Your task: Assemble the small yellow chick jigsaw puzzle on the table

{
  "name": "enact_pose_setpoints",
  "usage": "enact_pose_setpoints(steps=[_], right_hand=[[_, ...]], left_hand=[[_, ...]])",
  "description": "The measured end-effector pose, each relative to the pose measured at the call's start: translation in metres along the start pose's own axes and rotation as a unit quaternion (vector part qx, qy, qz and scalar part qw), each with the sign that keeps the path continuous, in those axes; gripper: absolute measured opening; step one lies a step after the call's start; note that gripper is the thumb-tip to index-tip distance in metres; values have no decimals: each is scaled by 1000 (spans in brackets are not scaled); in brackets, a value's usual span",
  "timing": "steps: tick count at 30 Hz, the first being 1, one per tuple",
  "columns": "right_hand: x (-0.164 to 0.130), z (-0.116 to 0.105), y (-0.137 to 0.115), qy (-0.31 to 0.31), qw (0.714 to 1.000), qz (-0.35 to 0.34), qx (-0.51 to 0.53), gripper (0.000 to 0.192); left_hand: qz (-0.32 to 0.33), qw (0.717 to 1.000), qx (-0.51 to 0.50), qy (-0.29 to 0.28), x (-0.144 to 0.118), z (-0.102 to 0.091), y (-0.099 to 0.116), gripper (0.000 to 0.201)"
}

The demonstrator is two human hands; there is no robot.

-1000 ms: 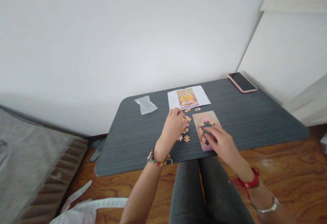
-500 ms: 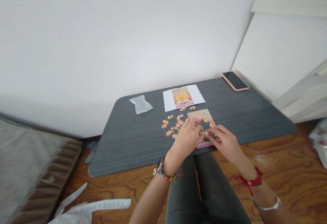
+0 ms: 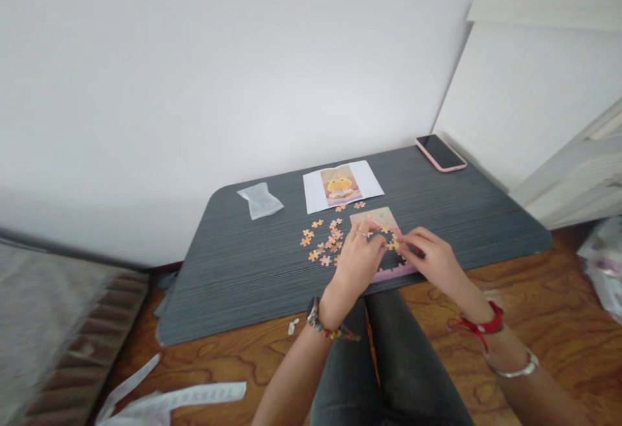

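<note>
A partly assembled jigsaw puzzle (image 3: pixel 396 273) lies near the table's front edge, with a pink border and a dark gap in its middle. Over its left side, my left hand (image 3: pixel 358 254) has thumb and forefinger closed at a small yellow puzzle piece (image 3: pixel 391 245) above the gap. From the right, my right hand (image 3: pixel 432 257) pinches the same small yellow cluster at its other side. My fingers partly cover the puzzle. Left of it, several loose puzzle pieces (image 3: pixel 334 238) lie scattered.
A white sheet with a printed yellow character (image 3: pixel 311 194) lies behind the puzzle. A translucent plastic bag (image 3: pixel 261 201) is at the back left of the dark table (image 3: pixel 233 270), and a pink-cased phone (image 3: pixel 441 152) at the back right. White strips (image 3: pixel 194 395) lie on the floor.
The view has shifted slightly. The yellow pieces between my fingertips have moved a little up toward the upper right of the puzzle's gap, and both hands with them.
</note>
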State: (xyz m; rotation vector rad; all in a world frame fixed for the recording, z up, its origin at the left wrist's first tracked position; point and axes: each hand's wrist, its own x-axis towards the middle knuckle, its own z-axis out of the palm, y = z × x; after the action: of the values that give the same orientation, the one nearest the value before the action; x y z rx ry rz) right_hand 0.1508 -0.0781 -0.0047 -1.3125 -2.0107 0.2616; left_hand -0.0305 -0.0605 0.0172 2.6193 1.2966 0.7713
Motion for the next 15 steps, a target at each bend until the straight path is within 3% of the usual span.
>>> enact_pose_setpoints(steps=[15], right_hand=[[23, 11, 29, -70, 997, 1, -13, 19]], left_hand=[[-57, 998, 27, -6, 23, 25, -12, 13]])
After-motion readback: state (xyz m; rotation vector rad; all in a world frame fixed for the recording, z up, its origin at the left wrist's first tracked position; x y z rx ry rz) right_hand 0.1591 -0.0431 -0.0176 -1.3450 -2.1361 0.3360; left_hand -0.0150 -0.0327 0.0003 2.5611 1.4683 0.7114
